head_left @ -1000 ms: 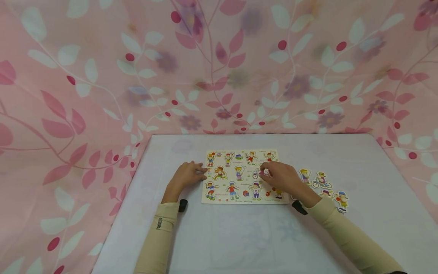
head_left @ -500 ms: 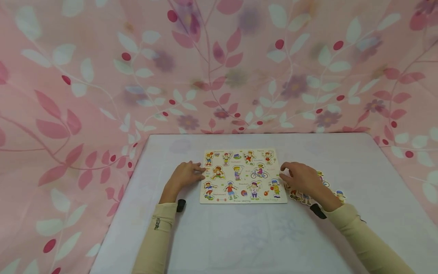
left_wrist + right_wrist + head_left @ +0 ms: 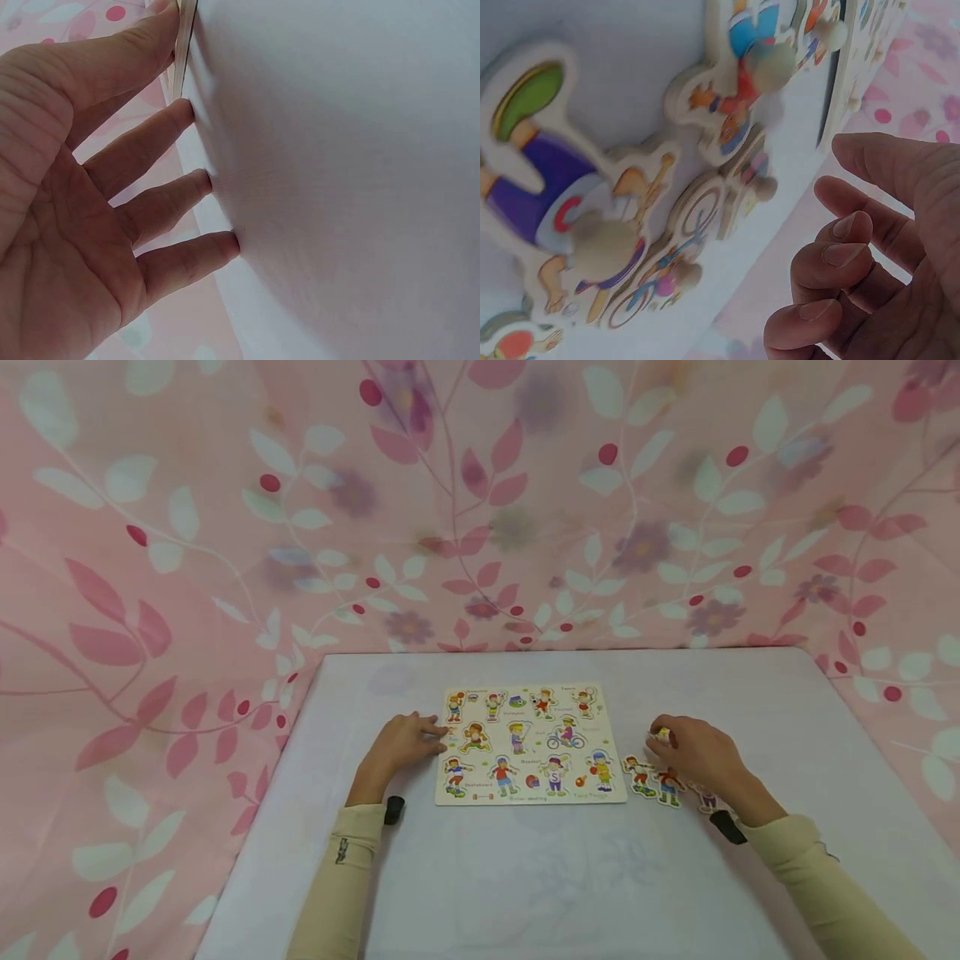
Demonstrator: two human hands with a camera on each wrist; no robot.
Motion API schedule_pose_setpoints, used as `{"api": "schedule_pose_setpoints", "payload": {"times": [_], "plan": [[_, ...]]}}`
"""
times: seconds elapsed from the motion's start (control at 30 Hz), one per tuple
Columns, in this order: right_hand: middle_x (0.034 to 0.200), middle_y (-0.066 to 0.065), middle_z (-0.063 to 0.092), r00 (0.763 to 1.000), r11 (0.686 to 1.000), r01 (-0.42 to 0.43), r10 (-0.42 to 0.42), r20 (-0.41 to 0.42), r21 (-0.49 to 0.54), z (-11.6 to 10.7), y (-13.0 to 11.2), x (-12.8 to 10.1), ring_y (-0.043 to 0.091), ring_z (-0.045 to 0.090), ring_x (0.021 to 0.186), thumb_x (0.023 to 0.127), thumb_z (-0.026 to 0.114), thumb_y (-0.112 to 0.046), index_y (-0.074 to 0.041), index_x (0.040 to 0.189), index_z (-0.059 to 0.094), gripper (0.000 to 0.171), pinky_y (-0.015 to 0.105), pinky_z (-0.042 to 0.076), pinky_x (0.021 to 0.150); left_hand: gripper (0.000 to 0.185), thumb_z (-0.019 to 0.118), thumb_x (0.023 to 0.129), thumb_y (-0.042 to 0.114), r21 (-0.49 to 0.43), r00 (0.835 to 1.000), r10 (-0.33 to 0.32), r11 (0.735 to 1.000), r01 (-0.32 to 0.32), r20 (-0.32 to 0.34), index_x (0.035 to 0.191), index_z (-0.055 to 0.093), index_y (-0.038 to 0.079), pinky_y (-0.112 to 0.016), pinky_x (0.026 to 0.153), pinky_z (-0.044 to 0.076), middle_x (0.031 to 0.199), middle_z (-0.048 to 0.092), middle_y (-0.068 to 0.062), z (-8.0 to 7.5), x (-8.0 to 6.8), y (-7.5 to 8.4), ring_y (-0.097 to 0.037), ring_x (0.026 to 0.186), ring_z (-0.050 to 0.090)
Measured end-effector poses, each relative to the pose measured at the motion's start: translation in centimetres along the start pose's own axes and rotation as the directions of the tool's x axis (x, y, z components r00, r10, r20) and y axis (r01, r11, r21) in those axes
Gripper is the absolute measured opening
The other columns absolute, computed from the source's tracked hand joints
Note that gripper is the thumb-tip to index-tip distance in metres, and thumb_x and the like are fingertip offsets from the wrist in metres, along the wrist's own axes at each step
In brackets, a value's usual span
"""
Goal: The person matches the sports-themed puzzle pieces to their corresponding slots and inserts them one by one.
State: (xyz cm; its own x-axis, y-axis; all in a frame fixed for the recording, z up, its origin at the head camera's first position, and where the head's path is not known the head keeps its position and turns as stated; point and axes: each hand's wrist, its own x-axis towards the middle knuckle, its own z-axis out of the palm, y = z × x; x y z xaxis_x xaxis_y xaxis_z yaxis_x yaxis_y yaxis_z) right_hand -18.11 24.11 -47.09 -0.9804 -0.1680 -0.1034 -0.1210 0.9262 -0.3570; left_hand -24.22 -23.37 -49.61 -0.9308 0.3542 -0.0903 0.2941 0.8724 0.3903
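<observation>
A wooden peg puzzle board [image 3: 561, 797] with sport figures printed in its cutouts lies on the table. My left hand [image 3: 401, 745] is at its left edge, thumb and index finger touching the edge [image 3: 184, 46] and the other fingers resting straight on the cloth. My right hand [image 3: 697, 753] hovers over the loose puzzle pieces right of the board, fingers loosely bent and nothing between them. Beside it in the right wrist view are a baseball-player piece [image 3: 544, 187], a bicycle piece [image 3: 701, 206] and a skater piece [image 3: 742, 82], all with round wooden knobs.
A skateboarder piece [image 3: 640, 774] lies close to the board's right edge. Some other pieces are partly hidden under the right hand. White cloth covers the table [image 3: 525, 877], and a pink floral curtain [image 3: 480, 510] rises behind it.
My right hand has moved from the board's bicycle picture rightward to the loose pieces, uncovering the right part of the board. The left hand has stayed at the board's left edge.
</observation>
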Motion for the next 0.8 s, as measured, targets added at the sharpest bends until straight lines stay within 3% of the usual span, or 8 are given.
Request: {"api": "schedule_pose_setpoints", "payload": {"times": [0.33,0.8], "plan": [[0.069,0.001,0.049,0.999,0.999,-0.035,0.035,0.01,0.014,0.4,2.0,-0.1,0.018,0.045,0.06,0.092,0.067,-0.029,-0.007,0.114,0.065,0.031,0.03,0.032,0.047,0.039,0.077,0.085,0.033,-0.008,1.0,0.003,1.0,-0.003,0.003,0.121,0.072,0.019,-0.054,0.11,0.033,0.136,0.059,-0.006,0.0,0.0,-0.1,-0.042,0.135,0.04],[0.067,0.001,0.049,0.999,0.999,-0.044,0.044,0.024,-0.003,0.8,2.4,0.2,0.017,0.044,0.058,0.093,0.067,-0.028,-0.005,0.115,0.065,0.032,0.03,0.032,0.048,0.039,0.077,0.085,0.032,-0.021,1.0,0.0,1.0,0.0,0.004,0.121,0.072,0.018,-0.054,0.11,0.032,0.136,0.058,-0.008,-0.3,-0.2,0.2,-0.043,0.136,0.04]]}}
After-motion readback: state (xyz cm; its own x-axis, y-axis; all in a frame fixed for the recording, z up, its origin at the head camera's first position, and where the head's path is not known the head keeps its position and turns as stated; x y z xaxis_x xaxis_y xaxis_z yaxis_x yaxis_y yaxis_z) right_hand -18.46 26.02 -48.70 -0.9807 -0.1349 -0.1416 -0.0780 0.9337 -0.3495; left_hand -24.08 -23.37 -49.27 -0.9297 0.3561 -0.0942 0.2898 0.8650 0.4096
